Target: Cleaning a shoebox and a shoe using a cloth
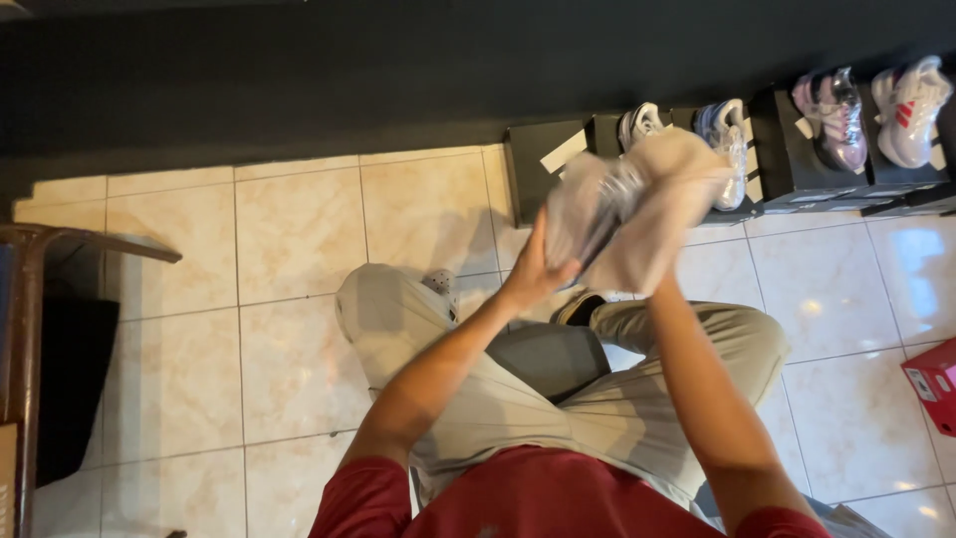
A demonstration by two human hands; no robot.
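A shoe wrapped in pale tissue paper (637, 204) is held up in front of the seated person, between both hands and above the knees. A dark grey strip of the shoe shows through the middle of the wrapping; the rest of it is blurred.

The left hand (538, 267) reaches up from the lower left with the forearm stretched straight and the wrist bent back. Its palm and fingers press flat against the left underside of the bundle, fingers spread and pointing up. The right hand (669, 214) is almost wholly buried in the paper. Its forearm rises steeply from the lower right, and the paper drapes over the fist, so it seems closed on the bundle's right side, though the fingers themselves cannot be seen.

Just beyond the hands, black shoe boxes (797, 149) stand in a row along the dark wall, with pairs of light sneakers (876, 115) set on top. Below the hands lie the person's grey trousers (558, 399). To the right of the right forearm a red box (934, 384) sits on the cream tiled floor (279, 249). Far left of the left arm stands a wooden chair frame (30, 329).
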